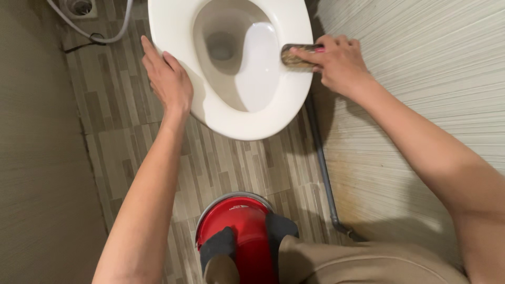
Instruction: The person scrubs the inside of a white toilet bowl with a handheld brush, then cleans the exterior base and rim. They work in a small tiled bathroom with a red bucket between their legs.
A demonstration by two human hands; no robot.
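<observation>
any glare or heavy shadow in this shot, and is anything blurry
Head view: soft glare on the toilet bowl inside; dark shadow along the wall under the right hand holding the brush; left hand on the rim is sharp; red bucket is slightly soft.

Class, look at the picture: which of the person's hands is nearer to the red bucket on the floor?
Left. The left hand rests on the white toilet's left rim, above the red bucket; the right hand is farther, at the right rim.

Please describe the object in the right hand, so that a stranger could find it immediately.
Find the white toilet bowl at the top. On its right rim, the right hand presses a small brush. It is the only brown, bristly thing on the white rim.
</observation>
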